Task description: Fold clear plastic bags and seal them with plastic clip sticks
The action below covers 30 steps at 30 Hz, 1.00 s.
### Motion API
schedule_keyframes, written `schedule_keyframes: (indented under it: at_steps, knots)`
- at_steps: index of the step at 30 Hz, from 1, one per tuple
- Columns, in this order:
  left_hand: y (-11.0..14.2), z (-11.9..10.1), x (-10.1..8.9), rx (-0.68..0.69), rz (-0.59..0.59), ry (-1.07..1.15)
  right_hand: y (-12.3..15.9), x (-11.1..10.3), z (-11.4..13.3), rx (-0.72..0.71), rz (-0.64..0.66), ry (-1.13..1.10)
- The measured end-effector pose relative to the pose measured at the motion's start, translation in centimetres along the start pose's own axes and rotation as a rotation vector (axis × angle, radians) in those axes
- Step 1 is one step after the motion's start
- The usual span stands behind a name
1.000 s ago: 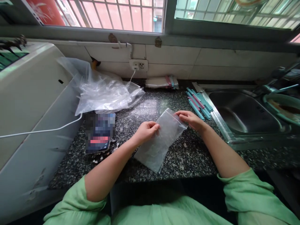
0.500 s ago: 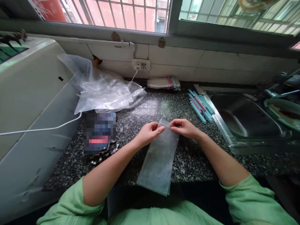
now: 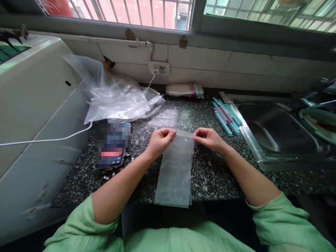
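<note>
A clear plastic bag [image 3: 177, 168] hangs between my hands, its top edge stretched across and its lower end over the counter's front edge. Thumb and fingers of my left hand [image 3: 161, 141] pinch the bag's upper left corner. At the upper right corner, my right hand [image 3: 210, 140] grips it the same way. Two layers show at the bottom, slightly offset; whether they are one bag or two I cannot tell.
A heap of clear plastic bags [image 3: 120, 99] lies at the back left, with a phone [image 3: 112, 147] below it. Blue and pink sealing strips [image 3: 225, 115] rest by the steel sink [image 3: 278, 129]. A flat packet [image 3: 181, 90] lies against the wall. A white cable [image 3: 52, 140] crosses at left.
My hands have spread apart, the left one moving left. The bag's top edge is now pulled wider and straighter, and its tilted body hangs more upright.
</note>
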<state>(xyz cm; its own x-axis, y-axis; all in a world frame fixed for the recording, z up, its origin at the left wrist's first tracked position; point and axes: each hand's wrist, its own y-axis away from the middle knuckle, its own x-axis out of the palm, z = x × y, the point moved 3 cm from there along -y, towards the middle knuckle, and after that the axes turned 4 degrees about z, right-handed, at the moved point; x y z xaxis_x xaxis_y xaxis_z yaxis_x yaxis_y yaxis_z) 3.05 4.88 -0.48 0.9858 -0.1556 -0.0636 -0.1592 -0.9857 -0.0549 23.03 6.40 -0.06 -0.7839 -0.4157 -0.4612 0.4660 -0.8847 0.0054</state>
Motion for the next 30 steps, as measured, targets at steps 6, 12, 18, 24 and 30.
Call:
schedule_keyframes:
  at_steps: [6, 12, 18, 24, 30]
  knots:
    - [0.1, -0.1, 0.1, -0.011, 0.013, -0.004, 0.0, 0.3, 0.2, -0.068, -0.017, 0.085]
    - [-0.1, 0.1, 0.0, -0.005, 0.028, -0.029, 0.0, 0.7, 0.0, -0.049, 0.012, 0.077]
    - [-0.1, 0.0, 0.1, -0.033, 0.035, -0.066, 0.0, 0.7, -0.2, -0.085, 0.003, 0.123]
    - [-0.1, 0.2, 0.4, -0.073, 0.082, -0.020, -0.1, 0.4, -0.5, -0.116, -0.021, 0.160]
    - [-0.2, 1.0, 1.0, -0.153, 0.187, -0.006, -0.1, -0.1, -0.3, -0.116, -0.126, 0.017]
